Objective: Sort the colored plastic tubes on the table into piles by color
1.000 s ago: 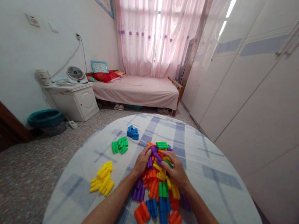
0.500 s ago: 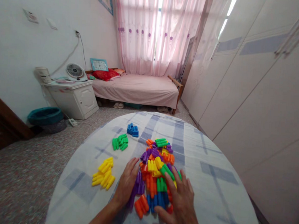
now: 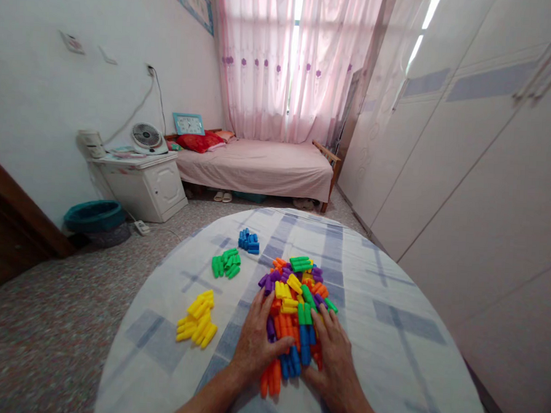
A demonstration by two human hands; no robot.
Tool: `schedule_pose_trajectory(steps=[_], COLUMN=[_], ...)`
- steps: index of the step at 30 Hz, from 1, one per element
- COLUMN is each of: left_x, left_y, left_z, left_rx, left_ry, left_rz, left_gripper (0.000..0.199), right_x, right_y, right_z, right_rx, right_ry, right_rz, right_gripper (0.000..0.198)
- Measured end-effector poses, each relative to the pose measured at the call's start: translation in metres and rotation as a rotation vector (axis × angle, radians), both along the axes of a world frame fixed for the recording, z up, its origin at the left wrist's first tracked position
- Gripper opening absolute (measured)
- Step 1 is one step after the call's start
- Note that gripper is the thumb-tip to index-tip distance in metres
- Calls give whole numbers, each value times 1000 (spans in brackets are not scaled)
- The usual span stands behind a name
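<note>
A mixed pile of plastic bullet-shaped building pieces (image 3: 282, 323) in orange, purple, yellow, green and blue lies on the round table. My left hand (image 3: 255, 340) rests along the pile's left side, fingers stretched forward and thumb over the orange and blue pieces. On the opposite side, my right hand (image 3: 338, 355) has its fingers spread against the pile's edge, beside green and blue pieces. Both hands touch the pile without gripping a single piece. Sorted by colour to the left are yellow pieces (image 3: 198, 318), green pieces (image 3: 226, 263) and blue pieces (image 3: 248, 241).
A blue-and-white checked cloth (image 3: 387, 366) covers the table (image 3: 151, 372). Beyond it stands a bed (image 3: 259, 165). To the left are a white cabinet (image 3: 165, 191) with a fan (image 3: 147, 138) and a bin (image 3: 97, 219). A tall wardrobe (image 3: 481, 162) lines the right.
My left hand has moved right and in against the pile, its thumb now over the pieces. The near part of the pile is pressed narrower between my hands. The view has shifted slightly.
</note>
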State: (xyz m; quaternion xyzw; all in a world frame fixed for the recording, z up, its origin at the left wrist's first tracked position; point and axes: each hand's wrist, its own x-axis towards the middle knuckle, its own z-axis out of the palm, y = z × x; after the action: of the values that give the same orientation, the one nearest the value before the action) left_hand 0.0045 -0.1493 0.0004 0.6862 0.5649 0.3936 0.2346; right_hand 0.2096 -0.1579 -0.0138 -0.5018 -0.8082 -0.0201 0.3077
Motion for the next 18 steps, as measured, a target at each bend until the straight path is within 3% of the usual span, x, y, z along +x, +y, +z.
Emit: schedule_pose_trajectory(steps=[2,5,7,10,12,18], left_x=[-1,-12,-23,-35,-36,-19], left_y=[3,8,19,50,75,120], left_z=[3,14,24,32,32,23], left_rx=[19,71,123,128,78,-91], left_ry=[-39,-107,-150,-140,-104,-161], left_rz=[12,90,163,228,235,20], left_gripper=[85,52,38,39,41,38], right_x=[9,26,38,48,51,49], right_y=[1,1,6,29,50,87], right_z=[-1,4,12,24,29,20], right_rx=[-17,-71,-144,-312,-389,-362], right_ry=[18,65,150,371,521,658], right_rz=[54,134,116,-75,-227,-412], right_gripper=[89,93,82,62,62,67])
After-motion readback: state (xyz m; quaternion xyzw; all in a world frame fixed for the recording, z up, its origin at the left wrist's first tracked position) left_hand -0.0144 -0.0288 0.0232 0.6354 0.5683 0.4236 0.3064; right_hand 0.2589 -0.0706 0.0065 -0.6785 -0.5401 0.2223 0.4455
